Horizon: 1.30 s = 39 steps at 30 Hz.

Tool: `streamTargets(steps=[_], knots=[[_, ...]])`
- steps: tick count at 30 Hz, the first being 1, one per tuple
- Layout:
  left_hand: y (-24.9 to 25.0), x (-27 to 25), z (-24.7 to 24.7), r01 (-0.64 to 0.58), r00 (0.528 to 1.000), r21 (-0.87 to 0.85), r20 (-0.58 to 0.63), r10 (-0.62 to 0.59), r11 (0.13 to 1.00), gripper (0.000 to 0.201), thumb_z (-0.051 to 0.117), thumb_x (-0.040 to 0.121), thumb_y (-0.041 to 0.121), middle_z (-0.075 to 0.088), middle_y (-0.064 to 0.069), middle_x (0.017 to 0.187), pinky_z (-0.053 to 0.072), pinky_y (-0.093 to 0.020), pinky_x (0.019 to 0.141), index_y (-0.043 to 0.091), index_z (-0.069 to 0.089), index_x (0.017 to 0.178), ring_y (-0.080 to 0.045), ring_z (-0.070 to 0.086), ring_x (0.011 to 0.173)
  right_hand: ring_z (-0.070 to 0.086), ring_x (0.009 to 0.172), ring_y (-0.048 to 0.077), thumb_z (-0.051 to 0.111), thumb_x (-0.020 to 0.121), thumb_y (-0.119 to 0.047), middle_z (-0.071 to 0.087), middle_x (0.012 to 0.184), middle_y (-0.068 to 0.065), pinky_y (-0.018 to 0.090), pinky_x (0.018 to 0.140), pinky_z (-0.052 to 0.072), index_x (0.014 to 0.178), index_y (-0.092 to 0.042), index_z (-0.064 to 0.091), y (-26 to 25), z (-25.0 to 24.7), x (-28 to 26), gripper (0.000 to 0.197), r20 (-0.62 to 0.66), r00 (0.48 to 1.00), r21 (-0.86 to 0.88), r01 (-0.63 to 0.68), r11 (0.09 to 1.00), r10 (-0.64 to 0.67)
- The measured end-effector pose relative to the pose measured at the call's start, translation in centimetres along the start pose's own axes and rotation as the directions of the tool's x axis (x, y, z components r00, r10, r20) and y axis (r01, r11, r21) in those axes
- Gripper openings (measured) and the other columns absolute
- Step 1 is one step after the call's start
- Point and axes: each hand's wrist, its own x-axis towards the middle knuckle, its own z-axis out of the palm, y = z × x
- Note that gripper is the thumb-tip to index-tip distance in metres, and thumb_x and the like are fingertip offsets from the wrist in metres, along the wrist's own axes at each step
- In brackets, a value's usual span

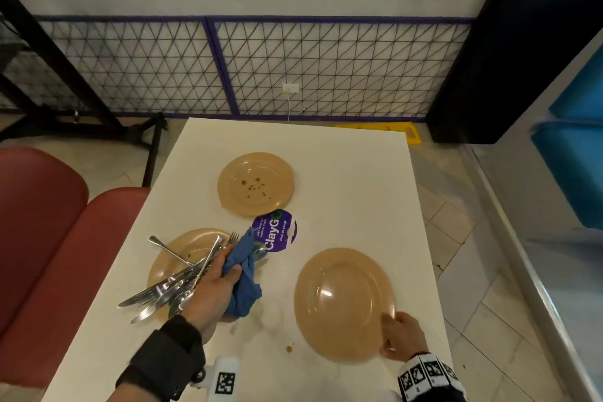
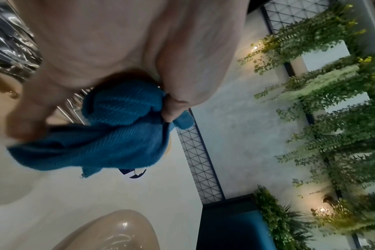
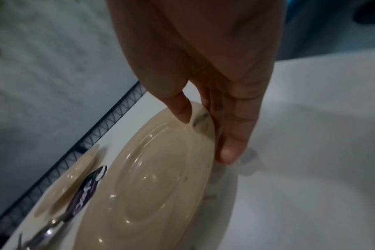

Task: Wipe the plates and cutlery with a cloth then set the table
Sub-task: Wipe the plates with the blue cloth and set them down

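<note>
Three tan plates are on the white table [image 1: 359, 173]. My left hand [image 1: 215, 284] grips a bundle of cutlery [image 1: 176, 284] together with a blue cloth [image 1: 243, 277] [image 2: 118, 132] above the near-left plate [image 1: 182, 248]. My right hand [image 1: 399, 336] [image 3: 203, 108] pinches the rim of the near-right plate [image 1: 342, 300] [image 3: 150, 186], thumb on top and fingers under its edge; that edge is tilted up off the table. The far plate [image 1: 256, 184] carries brown food spots.
A round purple sticker [image 1: 275, 230] sits mid-table between the plates. A small brown spot [image 1: 289, 348] marks the table near its front edge. Red seats [image 1: 49, 238] stand to the left, a mesh fence [image 1: 293, 68] behind, blue seats [image 1: 574, 157] to the right.
</note>
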Motion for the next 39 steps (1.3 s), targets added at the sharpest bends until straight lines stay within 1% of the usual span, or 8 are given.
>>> streamTargets(steps=[3, 7, 14, 23, 27, 30, 34, 39], knots=[[0.3, 1.5, -1.8, 0.024, 0.999, -0.063, 0.043, -0.021, 0.998, 0.039, 0.042, 0.106, 0.02, 0.058, 0.005, 0.136, 0.051, -0.05, 0.1, 0.039, 0.045, 0.14, -0.021, 0.058, 0.121, 0.069, 0.083, 0.028, 0.056, 0.088, -0.034, 0.069, 0.107, 0.012, 0.046, 0.083, 0.06, 0.125, -0.011, 0.056, -1.2, -0.4, -0.9, 0.043, -0.099, 0.995, -0.215, -0.03, 0.976, 0.009], [1.8, 4.3, -3.8, 0.044, 0.997, -0.11, 0.07, -0.037, 0.993, 0.034, 0.045, 0.106, 0.016, 0.064, -0.002, 0.131, 0.057, -0.039, 0.076, 0.033, 0.054, 0.134, -0.025, 0.065, 0.114, 0.056, 0.121, 0.033, 0.053, 0.094, -0.035, 0.054, 0.139, 0.014, 0.043, 0.104, 0.045, 0.143, -0.011, 0.044, -5.1, -0.5, -2.1, 0.055, -0.198, 0.978, -0.406, -0.024, 0.914, -0.062], [7.2, 10.4, -4.8, -0.095, 0.991, -0.144, 0.077, 0.107, 0.985, 0.037, 0.046, 0.101, -0.002, 0.063, -0.01, 0.129, 0.046, -0.039, 0.101, 0.019, 0.058, 0.129, -0.022, 0.061, 0.112, 0.054, 0.123, 0.031, 0.055, 0.095, -0.027, 0.054, 0.137, 0.014, 0.04, 0.104, 0.04, 0.138, -0.014, 0.05, -15.5, 4.7, -2.9, 0.044, -0.089, 0.958, -0.467, 0.201, 0.861, -0.271], [11.3, 21.0, -4.4, -0.282, 0.954, 0.018, 0.109, 0.279, 0.959, 0.036, 0.049, 0.098, -0.003, 0.063, -0.01, 0.123, 0.055, -0.046, 0.093, 0.02, 0.057, 0.124, -0.032, 0.065, 0.107, 0.06, 0.115, 0.025, 0.055, 0.097, -0.031, 0.065, 0.125, 0.011, 0.033, 0.101, 0.043, 0.13, -0.014, 0.055, -27.3, 14.8, 2.6, 0.038, 0.015, 0.912, -0.375, 0.385, 0.843, -0.41], [10.0, 24.5, -3.2, -0.331, 0.94, 0.178, 0.144, 0.308, 0.927, 0.039, 0.048, 0.094, -0.006, 0.066, -0.006, 0.111, 0.056, -0.03, 0.073, 0.023, 0.057, 0.119, -0.024, 0.067, 0.092, 0.055, 0.123, 0.028, 0.054, 0.097, -0.027, 0.052, 0.138, 0.015, 0.036, 0.103, 0.041, 0.14, -0.012, 0.046, -30.6, 18.1, 5.2, 0.046, -0.011, 0.915, -0.348, 0.374, 0.86, -0.403], [8.0, 26.1, -2.4, -0.353, 0.933, 0.322, 0.196, 0.303, 0.878, 0.044, 0.052, 0.093, -0.003, 0.059, -0.006, 0.123, 0.045, -0.012, 0.083, 0.017, 0.057, 0.132, -0.013, 0.061, 0.099, 0.052, 0.127, 0.032, 0.057, 0.094, -0.026, 0.05, 0.142, 0.016, 0.039, 0.106, 0.043, 0.148, -0.011, 0.037, -31.9, 19.9, 7.7, 0.059, -0.013, 0.952, -0.265, 0.291, 0.919, -0.305], [4.7, 27.2, -1.6, -0.317, 0.945, 0.662, 0.281, 0.168, 0.679, 0.055, 0.034, 0.103, 0.035, 0.02, -0.007, 0.16, 0.022, -0.039, 0.12, 0.025, 0.025, 0.156, -0.029, 0.022, 0.146, 0.058, 0.119, 0.034, 0.067, 0.085, -0.016, 0.055, 0.138, 0.015, 0.052, 0.1, 0.051, 0.148, -0.013, 0.036, -32.4, 21.3, 10.8, 0.07, 0.023, 0.989, 0.016, 0.148, 0.989, -0.149], [3.9, 27.3, -1.5, -0.278, 0.958, 0.933, 0.252, 0.136, 0.227, 0.071, 0.046, 0.097, 0.036, 0.002, -0.003, 0.168, 0.021, -0.052, 0.116, 0.03, 0.011, 0.158, -0.037, 0.008, 0.149, 0.065, 0.065, 0.022, 0.042, 0.086, 0.012, 0.066, 0.093, 0.017, 0.033, 0.053, 0.056, 0.126, -0.007, 0.058, -32.2, 21.6, 10.9, 0.047, 0.213, 0.972, 0.3, 0.036, 0.953, -0.104]])
